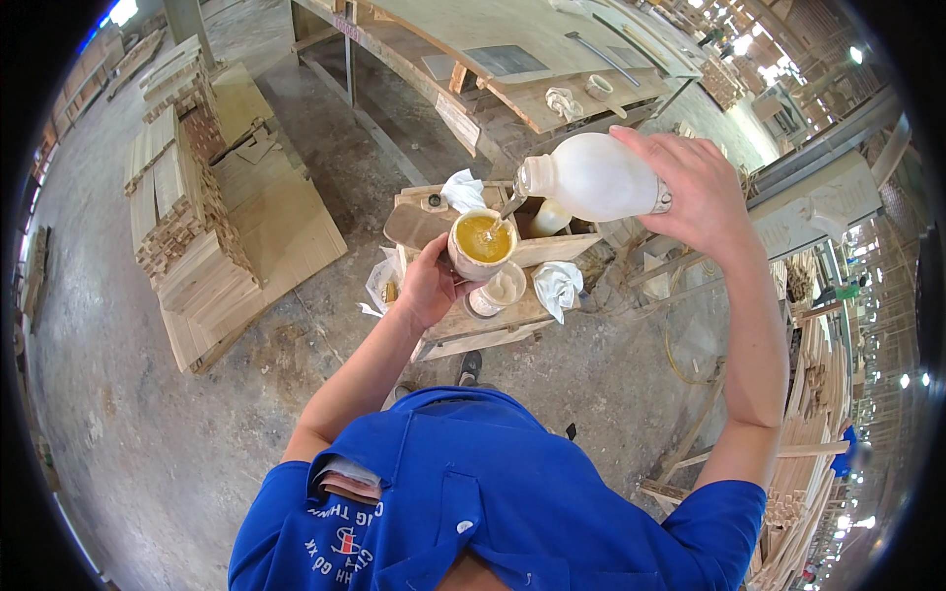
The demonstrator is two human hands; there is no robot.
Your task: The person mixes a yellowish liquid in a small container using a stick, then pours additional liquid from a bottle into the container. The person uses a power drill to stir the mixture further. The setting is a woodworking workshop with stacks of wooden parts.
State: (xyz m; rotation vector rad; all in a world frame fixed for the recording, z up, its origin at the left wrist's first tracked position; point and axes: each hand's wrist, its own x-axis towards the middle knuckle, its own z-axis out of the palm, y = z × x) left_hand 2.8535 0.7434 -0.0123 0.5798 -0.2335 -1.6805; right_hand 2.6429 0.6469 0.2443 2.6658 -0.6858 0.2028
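My left hand (435, 283) is closed around a pale cup (480, 268) that holds a yellow liquid (481, 236). Above it and to the right, my right hand (698, 192) grips the base of a whitish plastic bottle (599, 177), tipped with its mouth to the left. Clear liquid (509, 204) runs from the bottle's mouth into the cup. Just below the cup, a second pale tub (498, 291) stands on a small wooden stand (483, 342). Another whitish bottle (550, 219) sits in the stand's box section, partly hidden behind the tipped bottle.
White crumpled cloths (559, 286) lie on the stand. A workbench (414, 39) beyond it bears a small cup (599, 87) and a metal bar (603, 59). Stacked wooden strips (182, 212) rest on boards at left; more timber (803, 433) lies at right.
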